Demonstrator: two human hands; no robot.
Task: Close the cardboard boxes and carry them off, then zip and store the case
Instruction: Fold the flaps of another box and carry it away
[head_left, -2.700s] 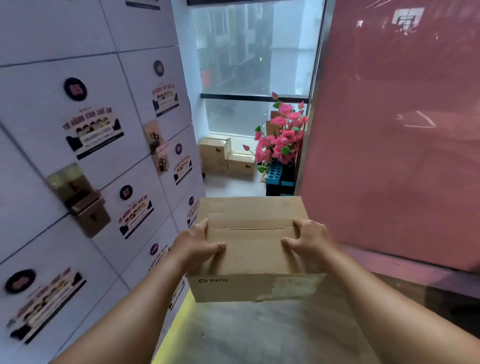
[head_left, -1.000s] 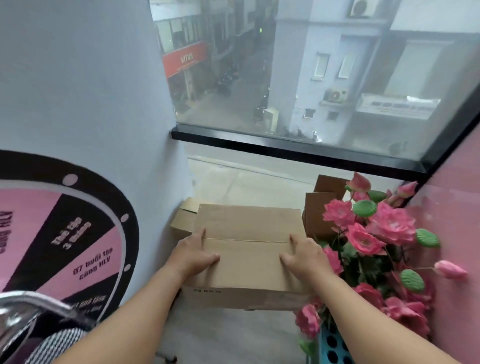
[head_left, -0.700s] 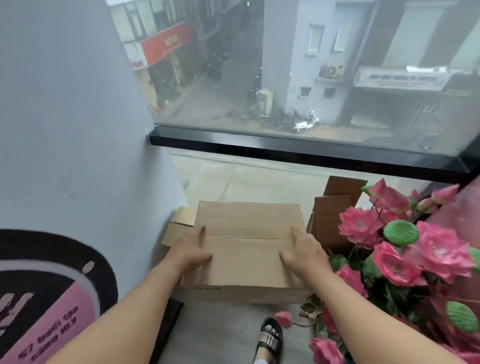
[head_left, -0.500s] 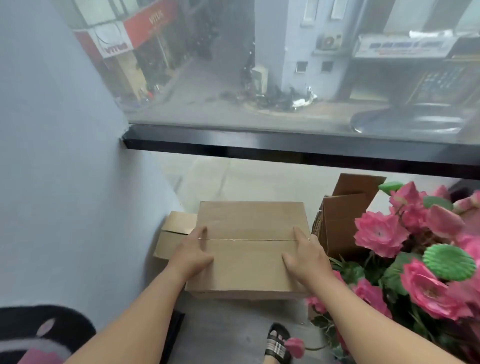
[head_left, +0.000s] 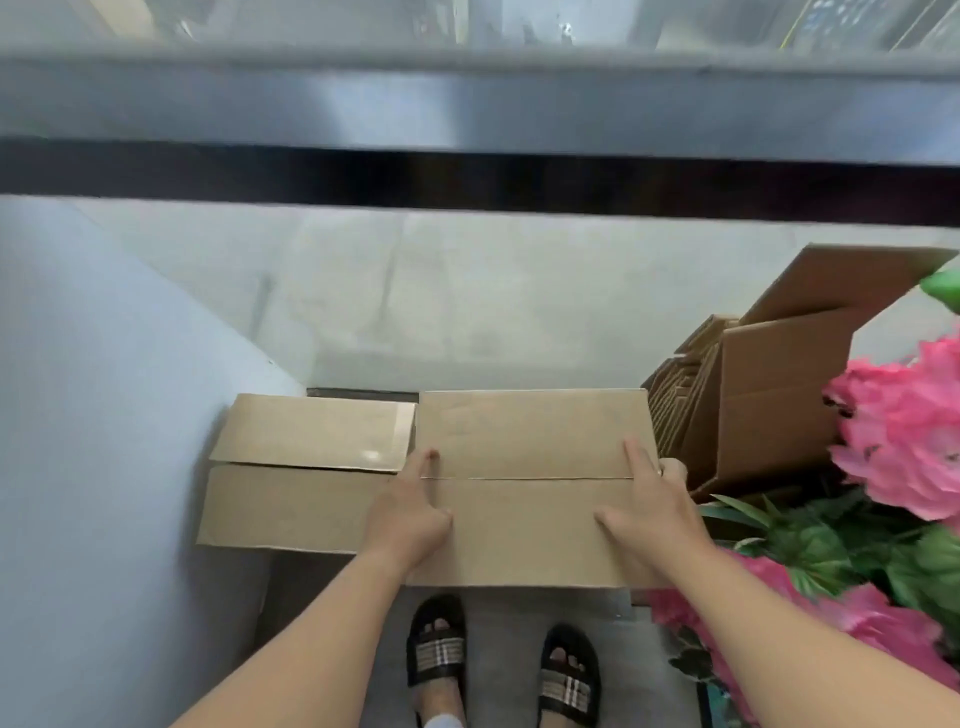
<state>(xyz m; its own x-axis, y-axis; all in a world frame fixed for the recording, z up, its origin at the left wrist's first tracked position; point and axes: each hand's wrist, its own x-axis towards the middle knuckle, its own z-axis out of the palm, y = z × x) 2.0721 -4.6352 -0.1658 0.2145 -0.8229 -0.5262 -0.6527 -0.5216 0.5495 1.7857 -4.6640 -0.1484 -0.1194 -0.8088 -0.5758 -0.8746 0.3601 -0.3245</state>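
I hold a closed brown cardboard box (head_left: 524, 467) low over the floor, its two top flaps meeting in a seam across the middle. My left hand (head_left: 410, 514) grips its left edge, thumb and forefinger on top. My right hand (head_left: 652, 512) grips its right edge, thumb and forefinger on top, the other fingers curled over the side. Directly to its left sits another closed cardboard box (head_left: 296, 478) against the wall. The case is not in view.
An open cardboard box (head_left: 769, 395) holding flattened cardboard stands at the right. Pink artificial flowers (head_left: 904, 447) crowd the right side. A pale wall (head_left: 93, 415) runs along the left, a window ledge (head_left: 467, 171) ahead. My sandalled feet (head_left: 498, 670) stand just below the box.
I have walked down the corridor to the window corner and lowered the box beside the box on the floor. My view has tilted downward. Both hands keep the same grip.
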